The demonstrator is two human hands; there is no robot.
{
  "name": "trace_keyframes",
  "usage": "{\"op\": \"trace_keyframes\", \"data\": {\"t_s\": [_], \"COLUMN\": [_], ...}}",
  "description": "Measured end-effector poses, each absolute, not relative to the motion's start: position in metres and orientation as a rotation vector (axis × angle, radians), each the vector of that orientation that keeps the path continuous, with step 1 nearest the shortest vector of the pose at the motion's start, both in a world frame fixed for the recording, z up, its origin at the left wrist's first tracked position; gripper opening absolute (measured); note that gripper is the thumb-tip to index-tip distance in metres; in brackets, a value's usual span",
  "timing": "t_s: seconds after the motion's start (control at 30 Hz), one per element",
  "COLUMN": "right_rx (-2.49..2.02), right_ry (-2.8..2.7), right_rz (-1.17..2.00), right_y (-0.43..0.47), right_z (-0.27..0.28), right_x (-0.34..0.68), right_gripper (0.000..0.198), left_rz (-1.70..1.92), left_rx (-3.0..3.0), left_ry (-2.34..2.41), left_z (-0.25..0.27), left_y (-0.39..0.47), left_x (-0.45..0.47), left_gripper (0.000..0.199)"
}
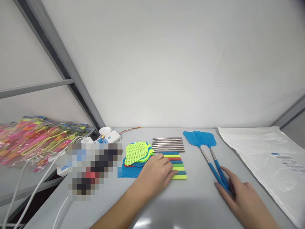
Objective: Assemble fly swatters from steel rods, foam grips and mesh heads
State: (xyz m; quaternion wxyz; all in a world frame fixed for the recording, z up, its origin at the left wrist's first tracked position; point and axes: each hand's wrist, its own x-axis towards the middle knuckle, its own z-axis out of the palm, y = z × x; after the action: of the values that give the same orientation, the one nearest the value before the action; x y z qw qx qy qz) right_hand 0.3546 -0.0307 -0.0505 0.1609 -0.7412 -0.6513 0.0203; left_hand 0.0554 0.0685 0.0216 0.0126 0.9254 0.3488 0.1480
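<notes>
Grasping two blue swatters (212, 167) at their near ends with the right grip (245, 198), on the right of the table (190, 203); curling the left grip (154, 173) over a row of coloured handles (178, 165), left of the swatters; cannot tell whether clasping any; with mesh heads (137, 152) piled just left, rods (168, 144) on the handles' far side, and a white bag (269, 159) at right.

Top mesh head (136, 153) — lime (dotted with holes); handles (178, 165) — blue, red, green, yellow; rods (168, 144) silvery.
</notes>
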Motion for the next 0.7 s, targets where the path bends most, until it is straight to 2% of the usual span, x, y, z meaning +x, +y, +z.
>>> {"op": "trace_keyframes", "data": {"t_s": [0.1,0.2,0.27,0.5,0.7], "right_rx": [-2.067,-1.891,-1.748,-1.479,-1.414], "right_ry": [-1.923,-2.105,-2.234,-2.555,-2.666], "right_rz": [-0.11,-0.174,-0.135,0.086,0.275], "right_y": [-0.026,0.004,0.04,0.183,0.22], "right_z": [-0.039,-0.014,0.004,0.028,0.016], "right_x": [0.353,0.338,0.319,0.245,0.236], "right_gripper": [0.059,0.044,0.035,0.028,0.018], "left_rz": [0.459,0.48,0.474,0.297,0.154], "left_rx": [2.879,2.887,2.888,2.783,2.672], "left_ry": [1.072,1.028,1.02,1.232,1.309], "left_z": [0.021,0.02,0.019,0.029,0.037], "left_y": [0.065,0.062,0.061,0.068,0.075], "left_x": [0.056,0.058,0.059,0.042,0.024], "left_gripper": [0.034,0.036,0.036,0.027,0.018]}}
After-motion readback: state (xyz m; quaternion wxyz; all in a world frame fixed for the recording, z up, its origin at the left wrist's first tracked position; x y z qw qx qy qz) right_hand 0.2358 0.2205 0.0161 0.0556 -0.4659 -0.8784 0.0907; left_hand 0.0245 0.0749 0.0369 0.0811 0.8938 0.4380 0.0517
